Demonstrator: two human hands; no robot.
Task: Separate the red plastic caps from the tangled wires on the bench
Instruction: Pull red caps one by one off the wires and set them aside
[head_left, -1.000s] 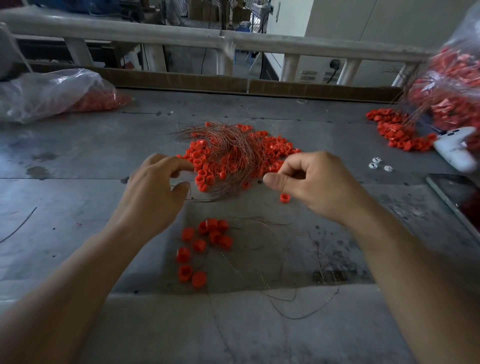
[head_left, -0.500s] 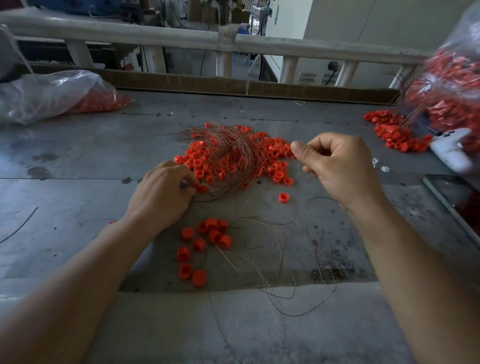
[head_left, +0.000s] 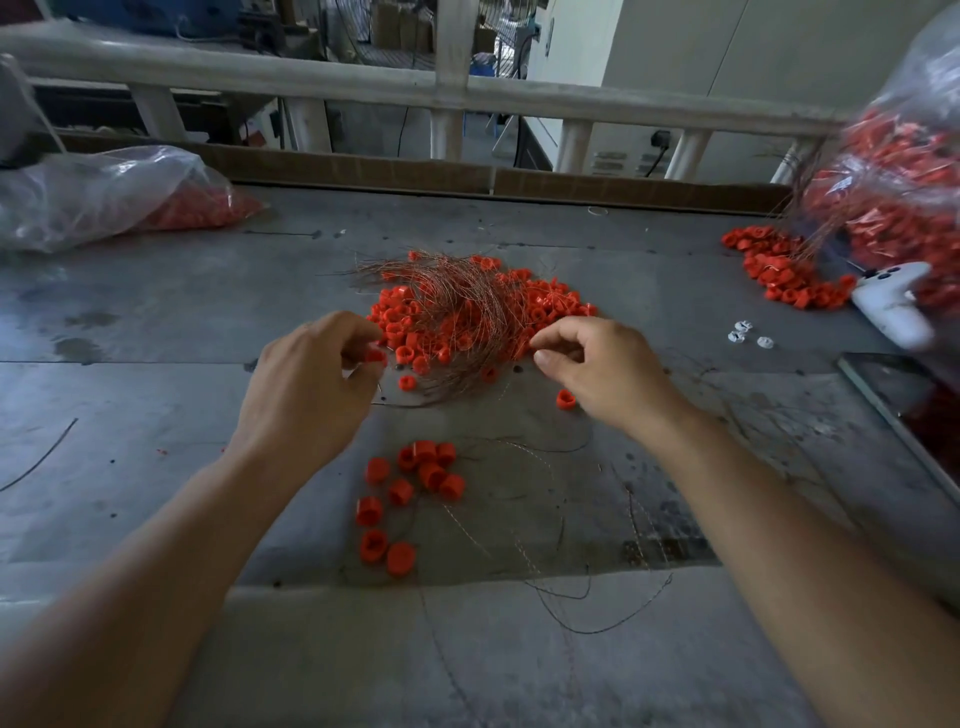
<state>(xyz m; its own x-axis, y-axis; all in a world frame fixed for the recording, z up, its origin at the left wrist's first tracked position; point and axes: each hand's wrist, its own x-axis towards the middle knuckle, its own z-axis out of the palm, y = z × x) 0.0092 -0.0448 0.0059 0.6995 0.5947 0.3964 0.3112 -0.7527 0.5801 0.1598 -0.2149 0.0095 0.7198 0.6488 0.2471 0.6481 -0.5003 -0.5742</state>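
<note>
A: Left hand (head_left: 306, 395)?
B: Fingers curling, with thumb and forefinger pinching one small red plastic cap (head_left: 375, 356). That's at the near-left edge of the tangled pile of thin copper-coloured wires and red caps (head_left: 467, 306).
A: Right hand (head_left: 602, 374)?
B: Also curling, thumb and forefinger tips sitting close together at the pile's near-right edge, touching strands. Can't tell whether it's gripping a wire, too thin.
A: Going outward?
B: A single loose red cap (head_left: 566, 399) is lying just beside the right hand. A group of wire-free red caps (head_left: 415, 483) is sitting between the forearms, near the pile but apart from it. Loose thin wires (head_left: 597, 603) are trailing toward the near edge of the grey metal bench (head_left: 156, 374).
A: Edges, room?
B: A wide stretch of bench is lying between the left hand and a clear plastic bag of red caps (head_left: 104, 197) at far left. The right side is crowding up with a second heap of red caps (head_left: 779, 270), a white controller-shaped object (head_left: 893, 306), small white pieces (head_left: 743, 332) and a dark flat panel (head_left: 904, 405) at the right edge. A brown cardboard strip (head_left: 363, 171) is running along the far edge, well behind the pile.
</note>
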